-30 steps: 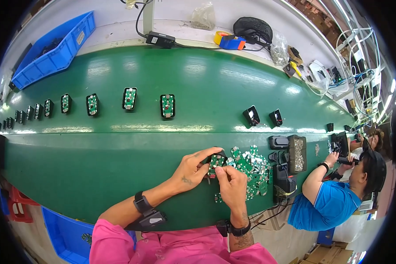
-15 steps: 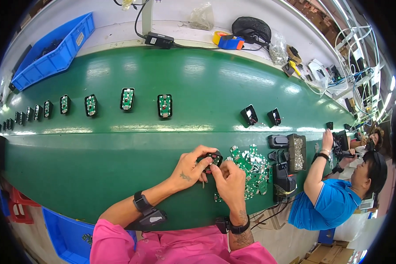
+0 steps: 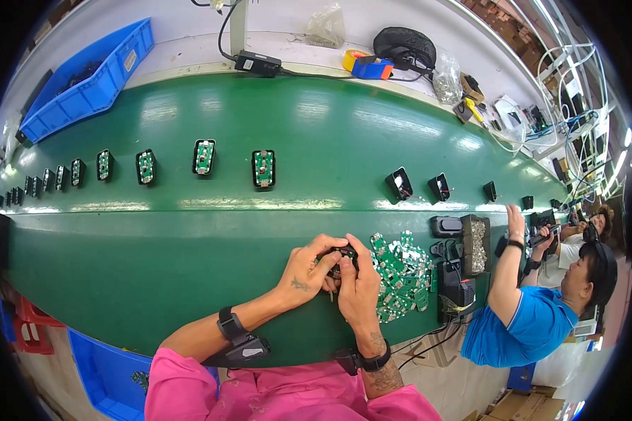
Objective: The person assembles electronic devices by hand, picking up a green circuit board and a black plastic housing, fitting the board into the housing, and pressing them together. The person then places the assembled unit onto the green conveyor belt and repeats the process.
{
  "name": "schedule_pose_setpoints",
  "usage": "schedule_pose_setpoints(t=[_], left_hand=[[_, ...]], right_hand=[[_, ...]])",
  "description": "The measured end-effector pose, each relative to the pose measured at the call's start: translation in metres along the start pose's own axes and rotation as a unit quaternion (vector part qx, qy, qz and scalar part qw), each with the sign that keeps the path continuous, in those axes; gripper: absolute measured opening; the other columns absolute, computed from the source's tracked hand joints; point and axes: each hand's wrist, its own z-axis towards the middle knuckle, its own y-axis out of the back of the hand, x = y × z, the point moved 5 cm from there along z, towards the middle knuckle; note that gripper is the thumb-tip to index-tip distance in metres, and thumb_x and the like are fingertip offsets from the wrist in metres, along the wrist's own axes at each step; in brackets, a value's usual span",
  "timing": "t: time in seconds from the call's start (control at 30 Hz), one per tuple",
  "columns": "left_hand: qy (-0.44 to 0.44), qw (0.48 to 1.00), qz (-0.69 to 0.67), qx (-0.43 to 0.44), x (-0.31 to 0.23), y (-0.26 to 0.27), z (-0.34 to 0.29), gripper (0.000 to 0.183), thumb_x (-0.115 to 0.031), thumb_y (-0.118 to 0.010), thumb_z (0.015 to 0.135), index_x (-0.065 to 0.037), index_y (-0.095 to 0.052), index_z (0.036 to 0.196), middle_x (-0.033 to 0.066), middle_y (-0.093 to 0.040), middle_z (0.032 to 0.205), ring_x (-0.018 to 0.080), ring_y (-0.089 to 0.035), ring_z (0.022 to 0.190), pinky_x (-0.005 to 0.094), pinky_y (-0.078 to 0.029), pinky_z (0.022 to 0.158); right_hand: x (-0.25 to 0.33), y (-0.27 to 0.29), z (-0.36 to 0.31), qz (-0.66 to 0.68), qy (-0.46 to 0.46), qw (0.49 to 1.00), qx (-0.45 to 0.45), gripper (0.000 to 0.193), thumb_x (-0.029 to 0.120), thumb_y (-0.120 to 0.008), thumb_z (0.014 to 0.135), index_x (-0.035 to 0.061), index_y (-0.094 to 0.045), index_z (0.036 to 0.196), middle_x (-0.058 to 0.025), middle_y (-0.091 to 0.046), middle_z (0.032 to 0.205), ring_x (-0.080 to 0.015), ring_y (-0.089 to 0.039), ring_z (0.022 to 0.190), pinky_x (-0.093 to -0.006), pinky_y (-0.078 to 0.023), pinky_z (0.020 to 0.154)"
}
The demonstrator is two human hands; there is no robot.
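In front of me, my left hand (image 3: 303,272) and my right hand (image 3: 359,288) close together around a small black plastic case (image 3: 343,250). Both thumbs press into its open side, and the fingers wrap its far edge. Most of what lies inside is covered by my fingers. A heap of loose green circuit boards (image 3: 402,277) lies on the table just right of my right hand. Beyond my hands, a black case with a green board in it (image 3: 263,168) stands in a row with several similar ones running left.
The green table (image 3: 154,259) carries more black cases (image 3: 399,184) at right. Beside the heap are a brown bin of small metal parts (image 3: 475,244) and a black corded device (image 3: 456,288). A blue crate (image 3: 88,81) stands far left. A co-worker in blue (image 3: 530,319) works at right.
My right hand has moved up and its fingers now wrap the far side of the case. At right, another black case stands on the table near the co-worker's hand.
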Motion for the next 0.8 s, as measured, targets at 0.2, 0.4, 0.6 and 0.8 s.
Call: schedule_pose_setpoints(t=[0.2, 0.4, 0.6, 0.8], left_hand=[[0.001, 0.999, 0.029, -0.019, -0.002, 0.004, 0.003, 0.022, -0.008, -0.051, 0.103, -0.003, -0.055, 0.123, 0.0108, -0.069, 0.09, 0.0109, -0.064, 0.058, 0.0245, -0.052, 0.047], [0.052, 0.998, -0.018, -0.032, -0.005, 0.01, 0.007, 0.026, -0.009, -0.053, 0.102, -0.001, -0.053, 0.126, 0.0111, -0.069, 0.093, 0.0121, -0.065, 0.06, 0.0245, -0.053, 0.049], [-0.189, 0.969, 0.157, 0.019, -0.03, 0.0, 0.001, 0.042, -0.001, -0.058, 0.094, -0.004, -0.051, 0.135, 0.0162, -0.067, 0.12, 0.0259, -0.07, 0.095, 0.0336, -0.059, 0.076], [-0.357, 0.895, 0.266, 0.027, -0.044, -0.006, -0.004, 0.056, 0.009, -0.062, 0.077, -0.008, -0.059, 0.13, 0.0171, -0.064, 0.129, 0.0339, -0.07, 0.105, 0.0371, -0.06, 0.083]], right_hand=[[0.005, -0.003, 0.007, 0.042, -0.064, 0.997, -0.026, 0.032, 0.013, -0.054, 0.1, 0.0024, -0.057, 0.13, -0.0146, -0.066, 0.082, -0.0239, -0.064, 0.066, -0.0357, -0.051, 0.062], [0.008, 0.002, 0.003, 0.087, -0.145, 0.985, 0.036, 0.047, 0.012, -0.059, 0.097, 0.0018, -0.048, 0.142, -0.015, -0.068, 0.085, -0.0237, -0.068, 0.07, -0.0339, -0.054, 0.066], [0.015, 0.015, -0.003, 0.039, 0.033, 0.998, -0.033, 0.059, 0.007, -0.061, 0.094, 0.0003, -0.04, 0.148, -0.0216, -0.068, 0.106, -0.0323, -0.069, 0.082, -0.0377, -0.055, 0.073], [0.021, 0.021, -0.009, -0.045, 0.148, 0.987, -0.046, 0.06, 0.001, -0.06, 0.092, -0.0067, -0.037, 0.147, -0.0242, -0.062, 0.118, -0.0375, -0.064, 0.096, -0.0407, -0.052, 0.082]])
